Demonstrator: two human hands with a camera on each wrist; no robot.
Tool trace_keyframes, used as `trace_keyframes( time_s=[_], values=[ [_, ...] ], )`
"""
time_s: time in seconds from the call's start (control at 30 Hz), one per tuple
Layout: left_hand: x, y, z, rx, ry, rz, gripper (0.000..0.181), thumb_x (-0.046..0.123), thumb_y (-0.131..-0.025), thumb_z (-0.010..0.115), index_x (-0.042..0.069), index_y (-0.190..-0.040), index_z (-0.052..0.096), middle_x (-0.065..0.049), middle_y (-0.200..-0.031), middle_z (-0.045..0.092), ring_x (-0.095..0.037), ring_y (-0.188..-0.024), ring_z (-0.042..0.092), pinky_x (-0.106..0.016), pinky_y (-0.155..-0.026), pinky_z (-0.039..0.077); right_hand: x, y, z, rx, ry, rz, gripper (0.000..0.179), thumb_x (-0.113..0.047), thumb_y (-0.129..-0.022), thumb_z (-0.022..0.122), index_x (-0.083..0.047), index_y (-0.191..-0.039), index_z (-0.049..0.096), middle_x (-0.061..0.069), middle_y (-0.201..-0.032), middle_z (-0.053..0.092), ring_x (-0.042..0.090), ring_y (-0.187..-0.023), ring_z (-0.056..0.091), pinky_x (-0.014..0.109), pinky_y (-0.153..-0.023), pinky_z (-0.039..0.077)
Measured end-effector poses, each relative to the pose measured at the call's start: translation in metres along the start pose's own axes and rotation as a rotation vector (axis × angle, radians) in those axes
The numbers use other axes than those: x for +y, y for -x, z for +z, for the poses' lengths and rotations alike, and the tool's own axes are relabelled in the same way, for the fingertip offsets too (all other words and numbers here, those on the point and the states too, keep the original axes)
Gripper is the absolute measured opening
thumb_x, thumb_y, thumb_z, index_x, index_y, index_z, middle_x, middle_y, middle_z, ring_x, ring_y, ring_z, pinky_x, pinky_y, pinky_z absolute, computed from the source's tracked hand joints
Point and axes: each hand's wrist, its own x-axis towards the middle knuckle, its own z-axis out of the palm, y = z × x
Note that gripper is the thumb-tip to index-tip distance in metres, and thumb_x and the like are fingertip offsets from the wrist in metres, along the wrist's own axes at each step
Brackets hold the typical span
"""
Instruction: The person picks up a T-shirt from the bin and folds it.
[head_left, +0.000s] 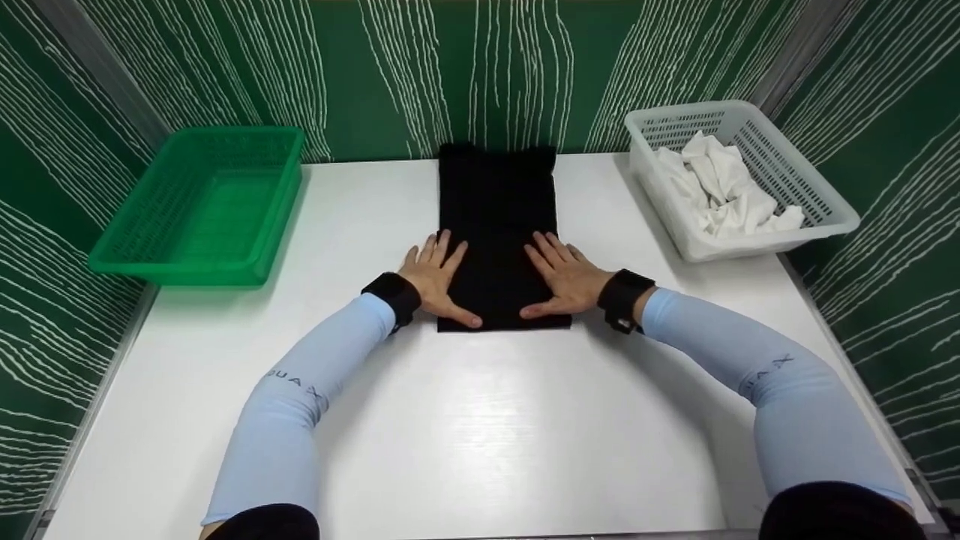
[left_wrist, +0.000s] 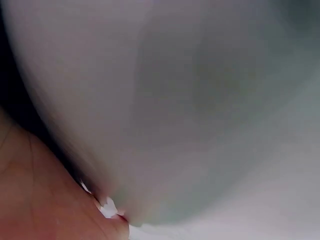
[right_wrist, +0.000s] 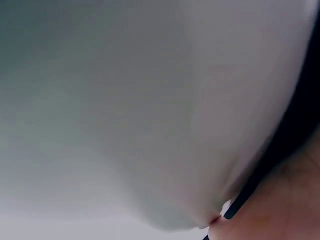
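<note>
A black cloth, folded into a long rectangle, lies flat at the middle of the white table, its far end against the back wall. My left hand rests on its left edge with fingers straight and spread, thumb toward the near edge. On the opposite edge my right hand lies the same way, fingers spread and pointing away from me. Neither hand grips the fabric. Both wrist views show mostly blurred pale table surface, with part of the left palm and the right palm at the lower corners.
A green plastic basket stands at the back left of the table. At the back right a white basket holds crumpled white cloth. Green walls with white streaks enclose the back and sides.
</note>
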Motion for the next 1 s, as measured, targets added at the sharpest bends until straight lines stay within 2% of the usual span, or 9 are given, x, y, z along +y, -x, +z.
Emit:
trace_keyframes(
  time_s=[0.17,0.37,0.43,0.5,0.57,0.67,0.73,0.83,1.0],
  values=[
    [-0.008,0.014,0.003,-0.012,0.006,0.016,0.16,0.086,-0.074,0.087,0.019,-0.181,-0.011,-0.021,-0.188,-0.023,-0.044,-0.178,-0.014,-0.066,-0.144,-0.001,0.015,0.022,0.002,-0.043,0.009,0.025,0.148,-0.087,-0.087,0.073,-0.005,-0.18,-0.008,0.024,-0.188,-0.019,0.05,-0.176,-0.011,0.071,-0.142,0.005],
    [-0.013,0.028,0.005,-0.023,-0.022,0.014,0.164,0.087,-0.072,0.087,0.017,-0.181,-0.014,-0.024,-0.187,-0.022,-0.044,-0.177,-0.016,-0.069,-0.143,-0.002,0.026,0.042,-0.004,-0.076,0.066,0.071,0.16,-0.087,-0.079,0.081,0.0,-0.178,-0.01,0.026,-0.188,-0.017,0.051,-0.176,-0.011,0.071,-0.142,0.007],
    [-0.013,0.033,0.008,-0.01,-0.041,0.008,0.163,0.091,-0.072,0.084,0.016,-0.181,-0.011,-0.026,-0.187,-0.017,-0.048,-0.177,-0.009,-0.073,-0.141,0.007,0.021,0.049,-0.005,-0.058,0.033,0.09,0.163,-0.086,-0.077,0.085,-0.001,-0.178,-0.01,0.03,-0.187,-0.012,0.057,-0.174,-0.006,0.072,-0.14,0.014],
    [-0.011,0.039,0.011,0.017,-0.073,0.028,0.157,0.093,-0.076,0.079,0.013,-0.182,-0.003,-0.03,-0.187,-0.009,-0.053,-0.176,0.006,-0.073,-0.138,0.025,0.013,0.057,-0.004,-0.014,-0.009,0.083,0.16,-0.083,-0.078,0.086,-0.002,-0.179,-0.007,0.035,-0.186,-0.002,0.063,-0.171,0.008,0.074,-0.136,0.028],
    [-0.01,0.047,0.015,0.058,-0.14,0.071,0.144,0.094,-0.083,0.073,0.009,-0.182,0.011,-0.032,-0.187,0.002,-0.055,-0.169,0.03,-0.069,-0.127,0.046,0.003,0.063,-0.003,0.061,-0.015,0.024,0.147,-0.076,-0.082,0.088,-0.003,-0.18,0.006,0.037,-0.184,0.013,0.066,-0.161,0.036,0.072,-0.124,0.047],
    [-0.005,0.057,0.019,0.169,-0.26,0.186,0.113,0.082,-0.097,0.069,0.004,-0.173,0.04,-0.032,-0.183,0.027,-0.049,-0.143,0.066,-0.058,-0.102,0.067,-0.009,0.069,-0.001,0.199,0.092,-0.158,0.101,-0.056,-0.091,0.089,-0.001,-0.165,0.048,0.034,-0.174,0.044,0.051,-0.116,0.077,0.062,-0.09,0.067],
    [0.001,0.06,0.019,0.249,-0.325,0.254,0.09,0.069,-0.102,0.071,0.003,-0.163,0.056,-0.03,-0.176,0.044,-0.043,-0.123,0.078,-0.053,-0.092,0.07,-0.015,0.07,0.001,0.286,0.19,-0.282,0.062,-0.04,-0.094,0.089,-0.003,-0.139,0.07,0.028,-0.16,0.063,0.037,-0.087,0.081,0.054,-0.069,0.067],
    [0.011,0.059,0.021,0.333,-0.365,0.315,0.068,0.051,-0.102,0.077,0.002,-0.149,0.068,-0.027,-0.16,0.063,-0.039,-0.105,0.082,-0.052,-0.084,0.07,-0.018,0.067,0.002,0.362,0.24,-0.373,0.024,-0.022,-0.095,0.084,-0.007,-0.111,0.076,0.02,-0.139,0.079,0.028,-0.071,0.077,0.048,-0.058,0.064],
    [0.023,0.053,0.025,0.366,-0.363,0.291,0.056,0.036,-0.102,0.078,-0.001,-0.144,0.071,-0.025,-0.146,0.073,-0.04,-0.106,0.082,-0.052,-0.085,0.07,-0.018,0.061,-0.004,0.438,0.025,-0.3,0.021,-0.012,-0.101,0.068,-0.002,-0.118,0.076,0.015,-0.114,0.086,0.023,-0.07,0.072,0.048,-0.068,0.064]
  ],
)
